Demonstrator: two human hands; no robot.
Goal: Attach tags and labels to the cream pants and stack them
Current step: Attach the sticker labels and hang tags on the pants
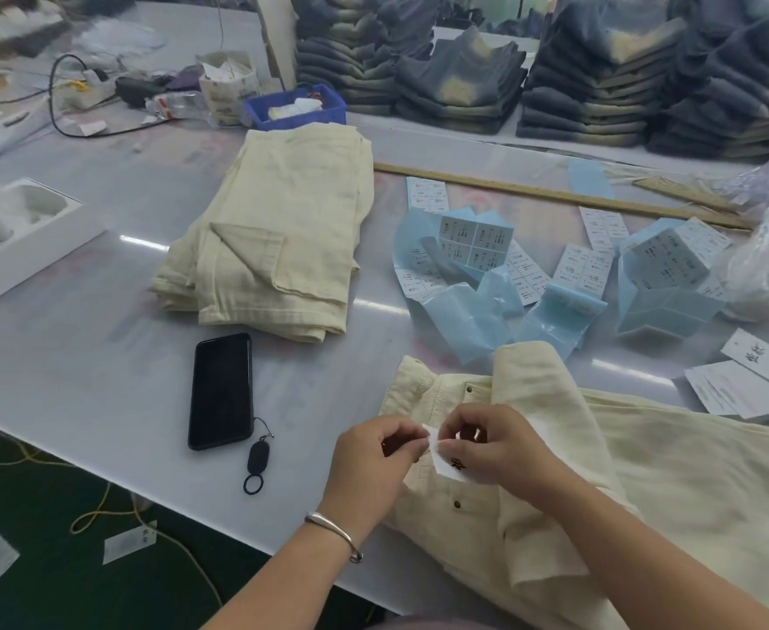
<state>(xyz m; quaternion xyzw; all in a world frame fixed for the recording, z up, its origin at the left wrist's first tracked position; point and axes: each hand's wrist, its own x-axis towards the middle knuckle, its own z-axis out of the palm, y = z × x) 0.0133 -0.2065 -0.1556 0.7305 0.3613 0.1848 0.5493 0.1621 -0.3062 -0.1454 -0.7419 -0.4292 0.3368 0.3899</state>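
My left hand (376,452) and my right hand (487,441) meet over the waistband of the cream pants (601,484) lying at the near right of the desk (101,356); both hands have their fingers curled in, and between them they pinch a small white tag (446,463) with dark printed characters, the left at its upper left corner, the right along its top edge; the tag rests against the cloth just below the waistband, between two metal buttons; a silver bangle (335,534) sits on my left wrist.

Just left of my left hand lies a black phone (221,391), face up, with a dark charm and ring (255,466) on a short cord at its lower corner; beyond the phone, toward the middle of the desk, stands the stack of folded cream pants (273,234), well apart from the pair under my hands.

To the right of that stack lie loose label sheets (473,245) on blue backing, curled and overlapping; more white tags (746,384) lie fanned near the right edge; a long wooden ruler (555,195) runs behind the labels; a blue bin (296,106) sits behind the stack, and piles of dark folded garments (591,84) fill the far side.
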